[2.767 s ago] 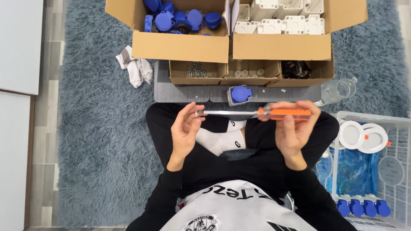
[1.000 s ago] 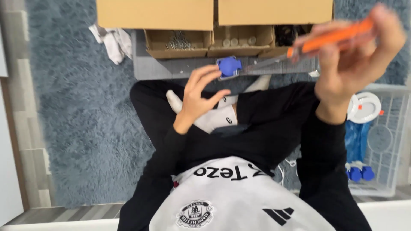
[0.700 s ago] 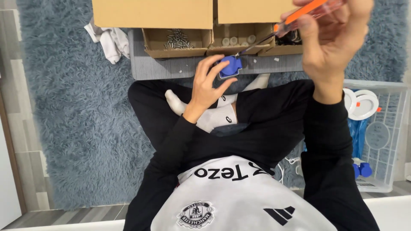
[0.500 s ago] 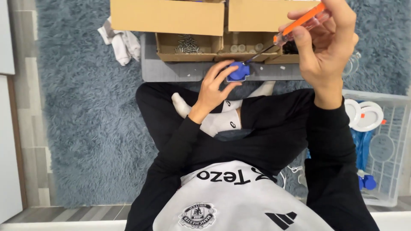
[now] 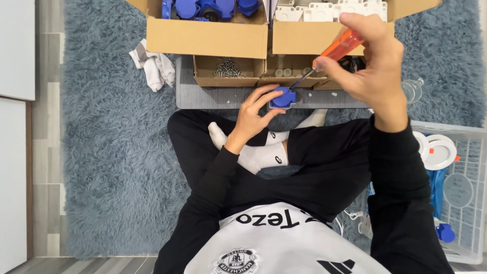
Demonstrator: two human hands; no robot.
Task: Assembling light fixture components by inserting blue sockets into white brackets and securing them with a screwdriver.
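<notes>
I sit cross-legged on a blue shaggy rug. My left hand point(image 5: 252, 112) holds a small blue plastic part point(image 5: 283, 97) down on the grey mat point(image 5: 203, 96) in front of me. Raised above it, my right hand point(image 5: 368, 58) grips a screwdriver with an orange handle point(image 5: 339, 46). Its metal shaft slants down to the left, and the tip meets the top of the blue part.
Behind the mat stand two cardboard boxes, one with blue parts point(image 5: 203, 10), one with white parts point(image 5: 324, 11). Low trays hold screws point(image 5: 227, 68). A white cloth point(image 5: 153, 66) lies at left, a white wire basket point(image 5: 456, 177) with round white pieces at right.
My left hand reached forward from my lap to the blue part on the mat. My right hand swung the screwdriver from level to slanting down, its tip now on the part.
</notes>
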